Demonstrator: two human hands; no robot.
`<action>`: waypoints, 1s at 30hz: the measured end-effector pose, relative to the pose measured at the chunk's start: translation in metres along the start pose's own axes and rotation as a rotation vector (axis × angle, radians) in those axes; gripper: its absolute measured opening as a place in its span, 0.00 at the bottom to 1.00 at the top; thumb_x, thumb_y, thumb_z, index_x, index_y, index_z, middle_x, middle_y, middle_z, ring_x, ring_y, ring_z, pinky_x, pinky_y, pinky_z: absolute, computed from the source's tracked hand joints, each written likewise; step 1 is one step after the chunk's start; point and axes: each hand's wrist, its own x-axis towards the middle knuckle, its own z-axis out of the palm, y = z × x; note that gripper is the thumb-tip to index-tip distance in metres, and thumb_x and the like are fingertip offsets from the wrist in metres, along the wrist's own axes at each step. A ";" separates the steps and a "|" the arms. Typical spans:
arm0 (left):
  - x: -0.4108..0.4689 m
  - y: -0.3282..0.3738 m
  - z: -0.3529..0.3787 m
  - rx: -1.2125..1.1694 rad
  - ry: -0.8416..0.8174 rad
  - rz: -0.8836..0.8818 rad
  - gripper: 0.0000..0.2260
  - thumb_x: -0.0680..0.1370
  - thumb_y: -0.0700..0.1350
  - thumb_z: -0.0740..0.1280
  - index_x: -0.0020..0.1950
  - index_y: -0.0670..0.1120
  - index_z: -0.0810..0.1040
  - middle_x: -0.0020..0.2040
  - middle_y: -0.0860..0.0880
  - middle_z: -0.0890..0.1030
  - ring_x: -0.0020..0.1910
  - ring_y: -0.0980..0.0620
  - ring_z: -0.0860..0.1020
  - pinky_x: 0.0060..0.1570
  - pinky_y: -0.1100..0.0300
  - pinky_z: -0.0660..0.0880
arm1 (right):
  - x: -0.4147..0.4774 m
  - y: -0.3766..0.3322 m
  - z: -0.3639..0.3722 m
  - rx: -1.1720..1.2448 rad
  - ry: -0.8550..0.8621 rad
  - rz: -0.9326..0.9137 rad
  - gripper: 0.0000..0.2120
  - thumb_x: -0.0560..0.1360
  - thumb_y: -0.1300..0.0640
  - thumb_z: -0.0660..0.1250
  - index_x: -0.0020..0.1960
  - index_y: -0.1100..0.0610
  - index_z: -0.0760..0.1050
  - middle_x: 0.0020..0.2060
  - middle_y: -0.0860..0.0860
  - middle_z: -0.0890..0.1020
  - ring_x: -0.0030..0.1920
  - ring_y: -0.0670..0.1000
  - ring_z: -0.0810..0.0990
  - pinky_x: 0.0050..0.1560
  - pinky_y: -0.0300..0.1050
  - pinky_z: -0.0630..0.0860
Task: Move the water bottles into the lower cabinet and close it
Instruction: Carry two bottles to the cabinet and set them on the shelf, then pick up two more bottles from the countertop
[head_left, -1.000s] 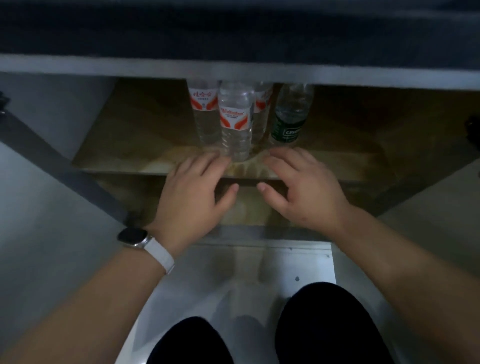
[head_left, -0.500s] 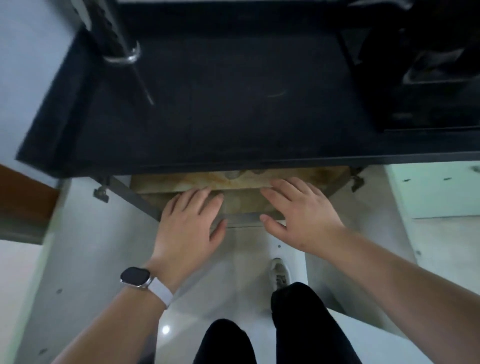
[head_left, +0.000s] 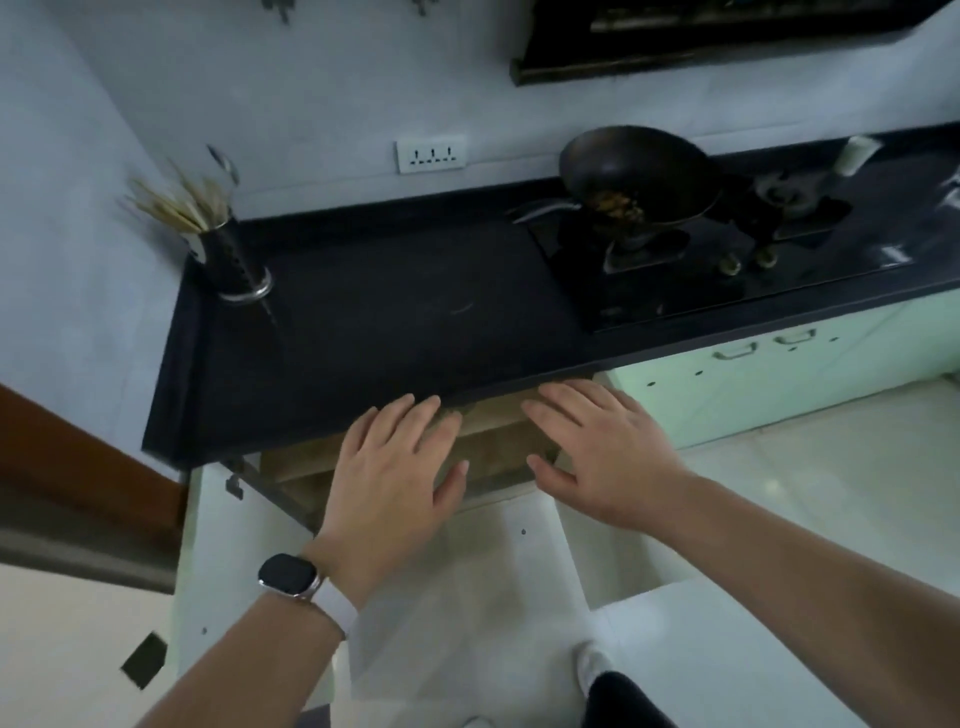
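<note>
The lower cabinet (head_left: 488, 447) stands open under the black countertop (head_left: 395, 332), and only a strip of its wooden shelf shows between my hands. The water bottles are hidden beneath the counter edge. My left hand (head_left: 395, 478), with a watch on the wrist, hovers in front of the opening, fingers straight and spread, holding nothing. My right hand (head_left: 597, 457) hovers beside it in the same way, empty. One white cabinet door (head_left: 218, 561) swings out at the left and another white cabinet door (head_left: 623, 551) at the right.
A metal holder of chopsticks (head_left: 228, 249) stands at the counter's back left. A dark wok (head_left: 639, 171) sits on the gas hob (head_left: 701, 254) to the right. Pale green cabinet fronts (head_left: 769, 384) run right. My leg and shoe (head_left: 597, 670) are on the tiled floor.
The view has risen from inside the cabinet to above the counter, so the bottles have dropped out of sight. Both hands have stayed open and drawn back from the shelf.
</note>
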 end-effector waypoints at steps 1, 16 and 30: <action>0.003 0.007 -0.004 -0.006 0.009 0.012 0.20 0.78 0.55 0.62 0.65 0.47 0.80 0.67 0.46 0.79 0.68 0.43 0.74 0.67 0.43 0.68 | -0.006 0.005 -0.007 -0.015 0.000 0.015 0.27 0.77 0.38 0.54 0.68 0.51 0.73 0.66 0.51 0.77 0.66 0.56 0.74 0.65 0.54 0.71; 0.112 0.185 0.002 -0.020 0.073 0.218 0.20 0.79 0.55 0.62 0.68 0.48 0.78 0.65 0.47 0.79 0.66 0.46 0.75 0.66 0.46 0.70 | -0.109 0.181 -0.051 -0.083 0.110 0.197 0.26 0.75 0.39 0.56 0.65 0.52 0.76 0.61 0.53 0.80 0.61 0.58 0.78 0.60 0.57 0.76; 0.277 0.479 0.059 -0.059 0.074 0.431 0.21 0.78 0.54 0.64 0.65 0.44 0.80 0.65 0.43 0.80 0.65 0.41 0.76 0.61 0.41 0.74 | -0.257 0.471 -0.079 -0.025 0.178 0.416 0.26 0.76 0.39 0.58 0.66 0.52 0.75 0.62 0.52 0.79 0.63 0.58 0.76 0.63 0.55 0.73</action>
